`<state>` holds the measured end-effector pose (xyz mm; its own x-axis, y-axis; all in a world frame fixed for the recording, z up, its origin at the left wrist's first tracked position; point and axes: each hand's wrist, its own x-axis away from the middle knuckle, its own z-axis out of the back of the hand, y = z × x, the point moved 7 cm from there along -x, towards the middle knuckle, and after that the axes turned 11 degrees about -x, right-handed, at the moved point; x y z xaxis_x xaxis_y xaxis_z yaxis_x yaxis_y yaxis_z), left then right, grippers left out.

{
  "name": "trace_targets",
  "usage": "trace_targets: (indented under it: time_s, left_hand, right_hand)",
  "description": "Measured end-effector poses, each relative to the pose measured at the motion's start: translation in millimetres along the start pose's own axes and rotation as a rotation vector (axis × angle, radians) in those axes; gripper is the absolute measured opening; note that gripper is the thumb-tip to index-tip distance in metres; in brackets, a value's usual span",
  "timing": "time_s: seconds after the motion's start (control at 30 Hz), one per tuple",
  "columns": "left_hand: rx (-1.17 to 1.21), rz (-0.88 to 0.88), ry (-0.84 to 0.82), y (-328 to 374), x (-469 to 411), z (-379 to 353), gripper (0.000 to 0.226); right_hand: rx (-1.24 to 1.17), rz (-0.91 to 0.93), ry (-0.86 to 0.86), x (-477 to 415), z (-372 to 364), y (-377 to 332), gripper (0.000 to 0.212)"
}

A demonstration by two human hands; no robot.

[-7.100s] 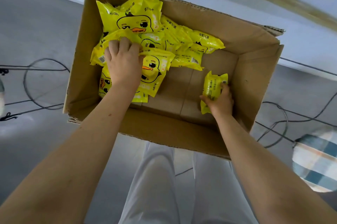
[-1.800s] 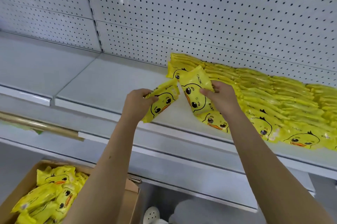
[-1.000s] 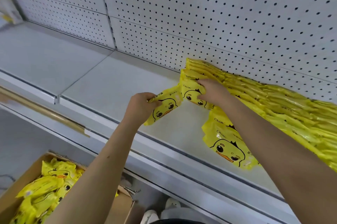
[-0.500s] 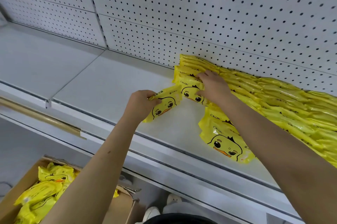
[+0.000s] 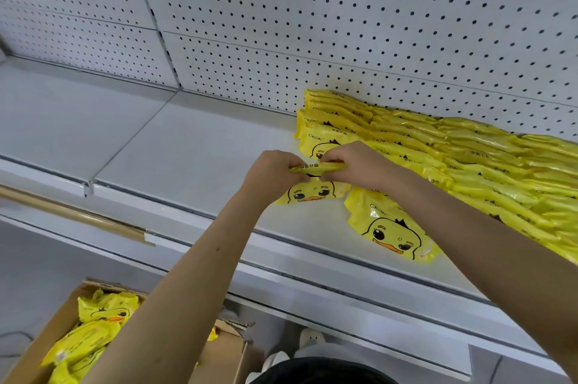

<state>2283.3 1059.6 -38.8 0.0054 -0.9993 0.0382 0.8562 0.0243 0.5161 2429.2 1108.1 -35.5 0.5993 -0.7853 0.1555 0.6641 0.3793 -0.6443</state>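
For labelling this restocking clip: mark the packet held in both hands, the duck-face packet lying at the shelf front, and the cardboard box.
held packet [image 5: 311,193]: head view, duck face on its lower half.
front packet [image 5: 392,235]: head view, middle of the duck's face.
cardboard box [image 5: 223,355]: head view, bare right-hand wall.

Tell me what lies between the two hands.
In the head view, the top edge of a yellow duck packet spans the gap; the left hand and right hand pinch its ends.

This looks like a shop aisle. A white metal shelf [image 5: 194,146] with a pegboard back panel [image 5: 344,24] carries identical yellow duck packets [image 5: 469,158] in overlapping rows at right. At lower left, a cardboard box [image 5: 223,352] holds more of them.
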Motion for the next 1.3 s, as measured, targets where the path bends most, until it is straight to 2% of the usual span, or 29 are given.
trace_targets:
  time_s: [0.17, 0.3, 0.5, 0.67, 0.83, 0.93, 1.03, 1.2, 1.3]
  left_hand:
    - [-0.081, -0.04, -0.065, -4, -3, -8, 0.026]
    - [-0.123, -0.01, -0.011, -16, -11, -6, 0.028]
    - [-0.149, 0.035, 0.072, -17, -36, -9, 0.025]
    - [-0.127, 0.02, 0.127, -13, -58, -14, 0.029]
    - [-0.103, 0.002, 0.157, -1, -74, -24, 0.026]
    - [-0.075, 0.003, 0.179, 3, -77, -30, 0.026]
    - [-0.074, -0.004, 0.186, 5, -79, -34, 0.029]
    - [0.017, -0.014, 0.197, 2, -72, -32, 0.048]
    - [0.059, -0.027, 0.184, -4, -63, -32, 0.061]
  right_hand:
    - [-0.052, -0.003, 0.14, 9, 1, 10, 0.017]
    - [-0.062, -0.018, 0.246, 10, 6, 16, 0.015]
    - [0.01, -0.038, 0.295, 0, 10, 16, 0.02]
    - [-0.043, -0.083, 0.293, -5, 24, 29, 0.031]
    - [0.044, -0.086, 0.405, -3, 36, 37, 0.027]
    - [0.182, -0.092, 0.414, -2, 36, 39, 0.024]
    - [0.199, -0.112, 0.414, -2, 35, 41, 0.023]
    - [0.225, -0.139, 0.456, -1, 32, 39, 0.028]
    - [0.202, -0.163, 0.48, 4, 31, 37, 0.039]
